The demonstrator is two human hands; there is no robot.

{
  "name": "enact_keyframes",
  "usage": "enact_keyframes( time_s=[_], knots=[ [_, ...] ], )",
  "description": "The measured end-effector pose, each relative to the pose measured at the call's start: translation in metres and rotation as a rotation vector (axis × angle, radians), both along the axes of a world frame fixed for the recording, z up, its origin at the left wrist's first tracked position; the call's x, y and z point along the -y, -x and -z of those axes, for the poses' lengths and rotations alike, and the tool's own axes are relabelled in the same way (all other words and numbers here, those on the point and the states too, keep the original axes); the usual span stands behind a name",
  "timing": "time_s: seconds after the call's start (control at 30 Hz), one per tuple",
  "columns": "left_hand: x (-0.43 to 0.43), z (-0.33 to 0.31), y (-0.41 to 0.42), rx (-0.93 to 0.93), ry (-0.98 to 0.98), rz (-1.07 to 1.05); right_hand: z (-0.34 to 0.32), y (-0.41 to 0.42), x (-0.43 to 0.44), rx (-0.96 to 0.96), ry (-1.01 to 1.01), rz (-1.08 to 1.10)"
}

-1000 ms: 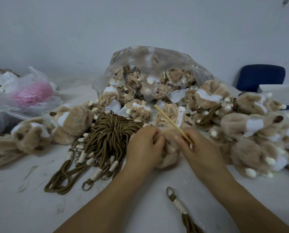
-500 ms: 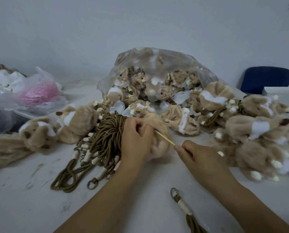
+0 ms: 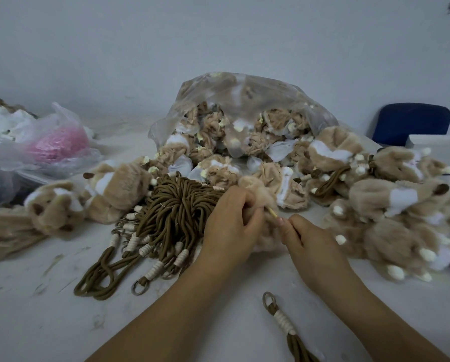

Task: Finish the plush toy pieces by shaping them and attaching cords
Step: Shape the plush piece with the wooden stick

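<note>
While you look down through the head camera, your left hand [image 3: 230, 223] is curled around a tan plush piece [image 3: 260, 197], fingers wrapped over its near side and holding it just above the white table [image 3: 48, 309]. Your right hand [image 3: 312, 246] is pinched closed on a thin wooden stick [image 3: 272, 212], thumb and forefinger gripping its near end; only a short length of the stick shows, and its far end goes into the plush between your two hands. The hands nearly touch at the stick.

Just left of your left hand lies a bundle of brown cords [image 3: 171, 212], heaped and fanning toward you, their ends bound with cream wraps and several ending in metal rings. One separate cord [image 3: 284, 320] with a ring and cream wrap lies on the table near your right forearm, well apart from the bundle.

Behind the hands, a clear plastic bag [image 3: 244, 100] lies open toward you, with unshaped tan-and-white plush pieces spilling from its mouth. To the right sits a heap of shaped plush toys [image 3: 401, 205] with white patches and cream nubs; some have brown cords among them. To the left lie more plush toys [image 3: 114, 189], and further left a crumpled bag with pink contents [image 3: 59, 145]. A blue chair back [image 3: 412, 124] shows at the far right against the wall.
</note>
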State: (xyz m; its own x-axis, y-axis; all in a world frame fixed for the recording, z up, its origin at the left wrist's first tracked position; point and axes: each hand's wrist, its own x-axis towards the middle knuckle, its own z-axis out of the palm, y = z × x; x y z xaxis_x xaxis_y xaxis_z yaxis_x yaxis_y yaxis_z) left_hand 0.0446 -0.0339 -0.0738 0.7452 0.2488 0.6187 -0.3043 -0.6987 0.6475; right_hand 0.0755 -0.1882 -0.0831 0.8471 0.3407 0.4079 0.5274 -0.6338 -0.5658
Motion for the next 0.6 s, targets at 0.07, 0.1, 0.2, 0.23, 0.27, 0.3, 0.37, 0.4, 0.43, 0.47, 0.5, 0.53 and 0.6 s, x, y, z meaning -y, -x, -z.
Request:
enact_keyframes(
  time_s=[0.07,0.1,0.2,0.23,0.27,0.3,0.37,0.4,0.43,0.47,0.5,0.53,0.6],
  knots=[
    [0.001,0.001,0.000,0.000,0.019,0.004,0.000,-0.001,0.000,-0.013,-0.017,0.002],
    [0.001,0.001,0.000,0.006,0.043,-0.010,0.000,-0.001,0.000,-0.009,-0.024,-0.006],
    [-0.001,-0.001,0.001,0.089,0.161,-0.077,-0.003,0.002,-0.002,-0.016,-0.046,-0.040],
    [-0.003,-0.002,0.001,0.108,0.202,-0.087,-0.004,0.003,-0.003,-0.024,-0.055,-0.050],
    [-0.004,-0.003,0.001,0.100,0.236,-0.084,-0.004,0.004,-0.003,-0.033,-0.062,-0.060],
    [-0.006,-0.003,0.001,0.064,0.257,-0.071,-0.004,0.005,-0.003,-0.040,-0.066,-0.070],
    [-0.010,-0.003,0.002,-0.023,0.246,-0.034,-0.004,0.005,-0.002,-0.043,-0.058,-0.088],
    [-0.011,-0.002,0.002,-0.049,0.232,-0.023,-0.005,0.006,-0.002,-0.039,-0.047,-0.096],
    [-0.012,-0.003,0.003,-0.067,0.228,-0.027,-0.004,0.006,-0.002,-0.036,-0.036,-0.101],
    [-0.012,-0.004,0.004,-0.075,0.229,-0.043,-0.004,0.007,-0.003,-0.035,-0.029,-0.105],
    [-0.012,-0.005,0.005,-0.078,0.229,-0.066,-0.004,0.007,-0.003,-0.040,-0.025,-0.108],
    [-0.012,-0.005,0.005,-0.077,0.227,-0.089,-0.003,0.007,-0.003,-0.047,-0.023,-0.110],
    [-0.012,-0.004,0.004,-0.084,0.232,-0.119,-0.003,0.007,-0.003,-0.067,-0.020,-0.111]
  ],
)
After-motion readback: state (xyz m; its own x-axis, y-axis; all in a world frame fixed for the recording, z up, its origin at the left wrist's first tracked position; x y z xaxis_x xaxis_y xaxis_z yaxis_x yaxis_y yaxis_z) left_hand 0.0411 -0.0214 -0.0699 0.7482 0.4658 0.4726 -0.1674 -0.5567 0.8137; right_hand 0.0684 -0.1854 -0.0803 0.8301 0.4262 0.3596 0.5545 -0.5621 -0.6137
